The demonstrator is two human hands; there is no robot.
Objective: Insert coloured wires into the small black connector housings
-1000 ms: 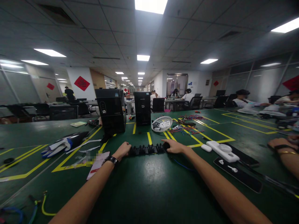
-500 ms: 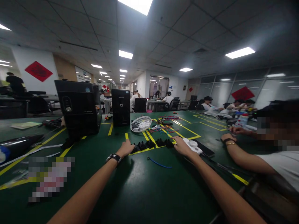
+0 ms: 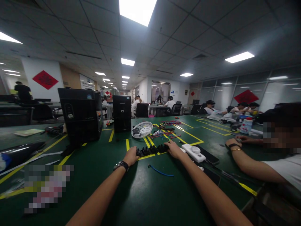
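Observation:
A row of black knobbed parts [image 3: 150, 150] lies on the green table [image 3: 141, 201], across yellow tape lines. What kind of parts they are I cannot make out. My left hand [image 3: 131, 156], below a wristwatch, is closed at the row's left end, fingertips against it. At the right end, my right hand [image 3: 174, 149] grips with bent fingers, partly hiding that end. A short blue wire [image 3: 161, 172] lies on the table nearer to me. Just beyond the row is a white plastic basket [image 3: 142, 130] with grey items in it.
Two black computer cases [image 3: 81, 116] stand at the back left. Loose coloured wires [image 3: 168, 133] lie behind the row. A white power strip [image 3: 194, 152] and a dark phone [image 3: 209, 155] are by my right hand. Another person's arm [image 3: 249, 163] rests at the right.
My hands have come closer together, the left moving right and the right moving left. The gap between the black parts has narrowed. The view has tilted up slightly.

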